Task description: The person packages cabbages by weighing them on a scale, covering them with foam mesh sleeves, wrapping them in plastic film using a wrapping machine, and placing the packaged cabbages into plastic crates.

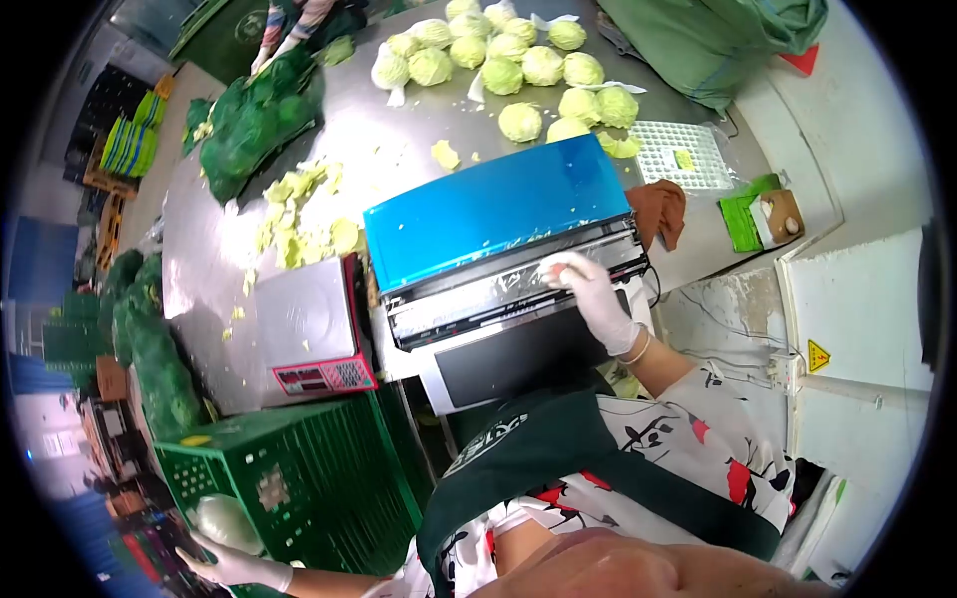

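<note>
My right hand (pixel 594 299), in a white glove, is over the front of a blue-lidded film wrapping machine (pixel 498 209). Its fingers are bent together at the edge of the clear plastic film (pixel 488 283), pinching it. Down at the lower left, my gloved left hand (pixel 234 564) has its fingers stretched out beside a pale, shiny, round wrapped item (pixel 227 523), probably a cabbage, in a green plastic crate (pixel 329 488). Whether the palm touches it I cannot tell. A dark flat plate (pixel 523 361) forms the machine's near side.
A scale (pixel 307 314) stands left of the machine, near loose leaves (pixel 294 214). Several cabbages (pixel 503 75), some in film, lie behind it. A green net sack (pixel 259 120) is at the far left, by another person's hands (pixel 274 48). On the right are a brown cloth (pixel 660 211) and a small box (pixel 763 217).
</note>
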Available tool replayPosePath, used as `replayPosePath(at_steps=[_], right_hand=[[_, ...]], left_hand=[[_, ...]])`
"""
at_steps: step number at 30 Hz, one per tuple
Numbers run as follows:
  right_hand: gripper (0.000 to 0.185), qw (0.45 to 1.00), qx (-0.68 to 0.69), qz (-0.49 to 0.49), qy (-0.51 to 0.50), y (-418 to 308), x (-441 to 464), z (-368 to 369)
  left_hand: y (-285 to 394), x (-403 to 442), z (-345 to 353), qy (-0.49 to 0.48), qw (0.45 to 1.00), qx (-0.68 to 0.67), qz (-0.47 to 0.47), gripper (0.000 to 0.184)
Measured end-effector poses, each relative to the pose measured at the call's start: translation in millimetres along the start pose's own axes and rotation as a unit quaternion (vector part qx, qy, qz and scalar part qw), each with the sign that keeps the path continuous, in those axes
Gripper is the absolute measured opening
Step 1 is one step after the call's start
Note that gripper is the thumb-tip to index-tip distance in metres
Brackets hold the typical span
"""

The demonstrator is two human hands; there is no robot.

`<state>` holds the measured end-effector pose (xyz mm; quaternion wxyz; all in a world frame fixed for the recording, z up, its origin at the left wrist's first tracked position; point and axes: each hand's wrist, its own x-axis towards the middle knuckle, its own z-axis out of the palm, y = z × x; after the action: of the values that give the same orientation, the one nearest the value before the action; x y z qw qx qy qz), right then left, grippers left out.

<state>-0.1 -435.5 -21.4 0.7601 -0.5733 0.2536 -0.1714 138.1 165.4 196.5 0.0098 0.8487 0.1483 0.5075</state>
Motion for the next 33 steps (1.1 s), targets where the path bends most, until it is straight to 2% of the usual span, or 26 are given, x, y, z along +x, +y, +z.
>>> replayPosePath(at_steps=[1, 2, 3, 4, 5, 6, 7, 9, 10, 11, 12, 14, 15, 16, 17, 19, 24, 25, 27, 28, 30, 31, 33], right_hand=[[0.023, 0.999, -0.026, -0.025, 0.025, -13.6, 9.0, -12.1], [0.022, 0.994, -0.033, -0.090, 0.050, -16.2, 22.0, -27.9], [0.022, 0.989, -0.048, -0.110, 0.082, -23.3, 35.6, -44.1], [0.021, 0.983, -0.062, -0.129, 0.112, -30.3, 51.0, -61.1], [0.022, 0.981, -0.063, -0.124, 0.133, -29.3, 70.5, -83.4], [0.022, 0.979, -0.064, -0.119, 0.154, -29.3, 90.8, -104.9], [0.023, 0.976, -0.075, -0.106, 0.176, -29.2, 110.2, -124.6], [0.024, 0.968, -0.097, -0.096, 0.209, -25.4, 153.3, -164.2], [0.022, 0.968, -0.099, -0.084, 0.217, -21.3, 175.9, -181.7], [0.022, 0.969, -0.111, -0.062, 0.214, -16.6, 197.0, -196.3], [0.023, 0.969, -0.122, -0.040, 0.212, -11.8, 216.6, -208.7], [0.031, 0.959, -0.204, 0.019, 0.195, 1.8, 251.8, -222.6], [0.035, 0.950, -0.245, 0.049, 0.185, 6.4, 266.1, -225.8], [0.039, 0.948, -0.254, 0.090, 0.168, 7.9, 278.8, -224.2], [0.043, 0.944, -0.262, 0.132, 0.149, 7.3, 291.7, -217.8], [0.050, 0.948, -0.241, 0.177, 0.110, 7.2, 310.4, -205.3], [0.058, 0.981, -0.046, 0.189, -0.017, 4.0, 324.3, -194.2], [0.057, 0.981, -0.037, 0.192, -0.012, 5.5, 327.1, -194.7], [0.057, 0.981, -0.022, 0.194, 0.001, 8.0, 332.2, -197.3], [0.056, 0.986, -0.034, 0.162, 0.010, 9.3, 336.3, -196.9], [0.053, 0.993, -0.059, 0.101, 0.027, 4.5, 342.7, -184.7], [0.052, 0.982, -0.146, 0.117, 0.006, -6.9, 343.1, -183.0], [0.050, 0.937, -0.314, 0.146, -0.041, -72.3, 330.2, -164.8]], left_hand=[[19.5, -2.5, 11.5, -0.001, 0.996, -0.075, 0.050, 0.054], [69.6, -15.4, 22.4, -0.036, 0.981, -0.192, 0.006, 0.055], [123.5, -25.5, 25.0, -0.109, 0.963, -0.247, -0.006, 0.052], [155.1, -35.6, 44.3, -0.191, 0.922, -0.336, -0.015, 0.044], [206.7, -47.5, 51.6, -0.273, 0.896, -0.349, -0.029, 0.042], [247.6, -56.7, 71.4, -0.329, 0.853, -0.403, 0.052, 0.043], [300.5, -77.1, 80.6, -0.382, 0.805, -0.454, -0.004, 0.044], [374.8, -115.2, 131.8, -0.514, 0.672, -0.533, 0.035, 0.050], [410.6, -145.2, 164.0, -0.561, 0.621, -0.548, 0.004, 0.052], [452.1, -172.0, 187.4, -0.601, 0.569, -0.559, 0.048, 0.051], [488.6, -208.1, 214.2, -0.626, 0.523, -0.575, 0.064, 0.049], [572.1, -254.5, 218.8, -0.686, 0.474, -0.532, 0.146, 0.049], [608.7, -284.1, 220.8, -0.684, 0.433, -0.562, 0.167, 0.049], [639.8, -312.7, 224.5, -0.636, 0.457, -0.579, 0.229, 0.052], [670.3, -331.5, 223.6, -0.580, 0.509, -0.556, 0.309, 0.059], [719.9, -357.1, 216.8, -0.578, 0.579, -0.466, 0.339, 0.066], [766.9, -394.2, 188.7, -0.652, 0.417, -0.435, 0.461, 0.086], [770.4, -401.7, 186.1, -0.671, 0.382, -0.417, 0.479, 0.089], [777.6, -412.4, 188.6, -0.725, 0.337, -0.429, 0.420, 0.097], [781.5, -416.4, 190.3, -0.748, 0.314, -0.435, 0.390, 0.101], [781.9, -418.2, 188.8, -0.684, 0.409, -0.474, 0.374, 0.102], [779.2, -417.5, 188.1, -0.648, 0.456, -0.490, 0.362, 0.103], [761.4, -392.2, 198.1, -0.665, 0.414, -0.568, 0.254, 0.098]])
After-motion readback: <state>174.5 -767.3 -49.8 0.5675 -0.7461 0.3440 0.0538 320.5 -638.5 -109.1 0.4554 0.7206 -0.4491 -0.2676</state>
